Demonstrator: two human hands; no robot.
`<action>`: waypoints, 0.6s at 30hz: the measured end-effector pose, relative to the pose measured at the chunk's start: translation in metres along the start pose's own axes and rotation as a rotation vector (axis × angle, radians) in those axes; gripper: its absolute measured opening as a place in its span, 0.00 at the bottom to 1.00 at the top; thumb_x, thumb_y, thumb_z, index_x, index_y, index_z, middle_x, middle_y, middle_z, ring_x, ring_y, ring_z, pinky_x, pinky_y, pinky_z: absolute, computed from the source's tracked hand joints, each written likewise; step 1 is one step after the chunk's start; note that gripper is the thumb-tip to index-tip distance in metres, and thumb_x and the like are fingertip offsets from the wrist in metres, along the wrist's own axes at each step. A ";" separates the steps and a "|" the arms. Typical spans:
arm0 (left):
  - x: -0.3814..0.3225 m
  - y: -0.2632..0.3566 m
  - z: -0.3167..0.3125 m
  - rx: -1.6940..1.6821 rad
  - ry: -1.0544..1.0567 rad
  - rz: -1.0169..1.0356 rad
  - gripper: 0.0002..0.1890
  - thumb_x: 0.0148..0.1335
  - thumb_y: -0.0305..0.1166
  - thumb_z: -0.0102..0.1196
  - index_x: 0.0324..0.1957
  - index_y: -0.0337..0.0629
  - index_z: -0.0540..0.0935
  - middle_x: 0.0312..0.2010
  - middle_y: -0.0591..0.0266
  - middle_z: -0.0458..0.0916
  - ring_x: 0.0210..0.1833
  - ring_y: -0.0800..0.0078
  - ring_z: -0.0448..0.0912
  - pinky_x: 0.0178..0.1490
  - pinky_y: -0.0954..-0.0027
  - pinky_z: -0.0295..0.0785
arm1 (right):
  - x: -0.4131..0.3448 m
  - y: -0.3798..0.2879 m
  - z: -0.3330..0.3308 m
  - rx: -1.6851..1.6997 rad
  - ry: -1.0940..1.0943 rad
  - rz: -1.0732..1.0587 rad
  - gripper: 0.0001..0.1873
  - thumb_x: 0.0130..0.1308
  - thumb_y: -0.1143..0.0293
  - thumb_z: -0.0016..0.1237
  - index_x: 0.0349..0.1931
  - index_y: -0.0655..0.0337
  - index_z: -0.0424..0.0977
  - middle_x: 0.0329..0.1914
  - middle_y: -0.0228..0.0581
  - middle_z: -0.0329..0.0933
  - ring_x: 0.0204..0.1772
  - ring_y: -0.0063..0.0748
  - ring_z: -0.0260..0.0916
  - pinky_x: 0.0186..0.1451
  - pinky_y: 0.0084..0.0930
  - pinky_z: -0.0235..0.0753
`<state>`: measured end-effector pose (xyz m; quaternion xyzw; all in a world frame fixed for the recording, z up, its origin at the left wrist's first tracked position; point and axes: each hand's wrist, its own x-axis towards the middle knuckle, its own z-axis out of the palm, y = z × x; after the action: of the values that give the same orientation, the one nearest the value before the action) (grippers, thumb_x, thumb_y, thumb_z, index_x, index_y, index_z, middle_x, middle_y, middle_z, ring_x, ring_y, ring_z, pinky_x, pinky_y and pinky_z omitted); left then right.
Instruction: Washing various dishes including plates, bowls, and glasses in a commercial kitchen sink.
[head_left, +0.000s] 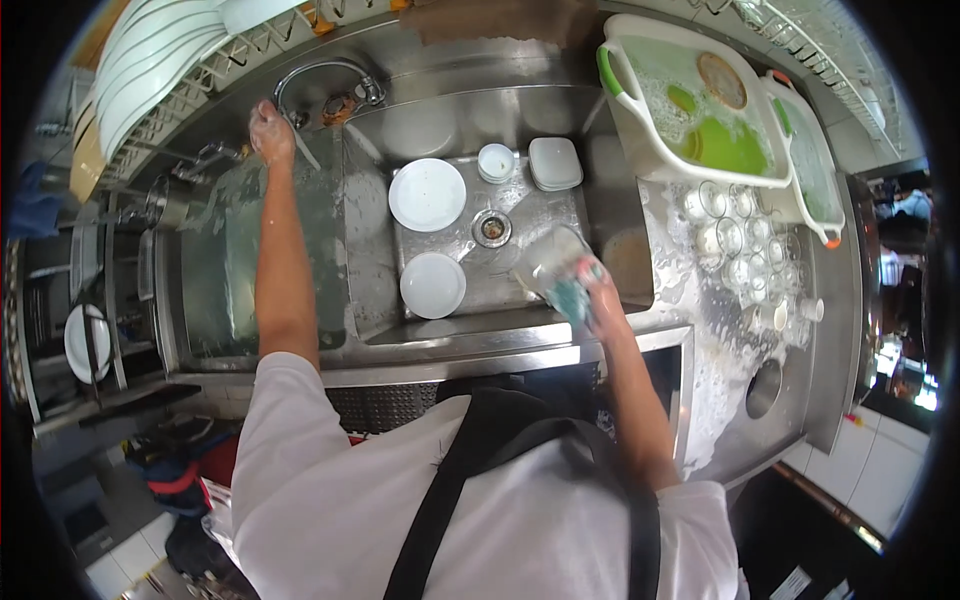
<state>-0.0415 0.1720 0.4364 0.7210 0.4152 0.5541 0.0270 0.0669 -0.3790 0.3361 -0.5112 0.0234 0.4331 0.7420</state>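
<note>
My left hand, wet with suds, is raised at the end of the curved chrome faucet spout, over the water-filled left basin. Whether its fingers grip the spout cannot be made out. Over the right side of the steel sink, my right hand holds a teal scouring pad. A blurred, clear glass-like vessel is against the pad. Round white plates lie in the sink with another white plate, small bowls and square dishes.
A white tub of soapy water stands at the back right, beside a second tub. Several glasses crowd the sudsy right counter, which has a round hole. A dish rack with white plates hangs upper left.
</note>
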 end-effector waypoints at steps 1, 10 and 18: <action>-0.005 0.010 0.008 -0.070 -0.244 -0.151 0.22 0.67 0.43 0.40 0.45 0.33 0.78 0.47 0.45 0.79 0.50 0.49 0.76 0.51 0.56 0.68 | 0.014 0.001 0.014 -0.096 0.056 -0.043 0.09 0.66 0.66 0.48 0.44 0.56 0.72 0.35 0.29 0.73 0.37 0.24 0.72 0.44 0.23 0.74; -0.135 0.067 0.057 -0.960 -0.711 -0.758 0.27 0.71 0.48 0.31 0.57 0.38 0.72 0.53 0.53 0.77 0.56 0.58 0.74 0.62 0.60 0.63 | 0.175 -0.007 0.208 -1.151 -0.033 -0.589 0.19 0.55 0.60 0.54 0.46 0.58 0.77 0.43 0.56 0.78 0.48 0.58 0.74 0.52 0.42 0.73; -0.212 0.021 0.082 -1.922 -0.923 -1.710 0.26 0.65 0.47 0.42 0.60 0.44 0.68 0.59 0.58 0.71 0.63 0.62 0.68 0.66 0.55 0.61 | 0.179 -0.037 0.268 -1.781 -0.187 -0.809 0.10 0.51 0.65 0.51 0.30 0.58 0.80 0.36 0.48 0.79 0.42 0.49 0.79 0.41 0.41 0.80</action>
<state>0.0288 0.0595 0.2512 0.0564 0.1353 0.1431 0.9788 0.0937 -0.0630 0.4055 -0.8169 -0.5473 0.0443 0.1764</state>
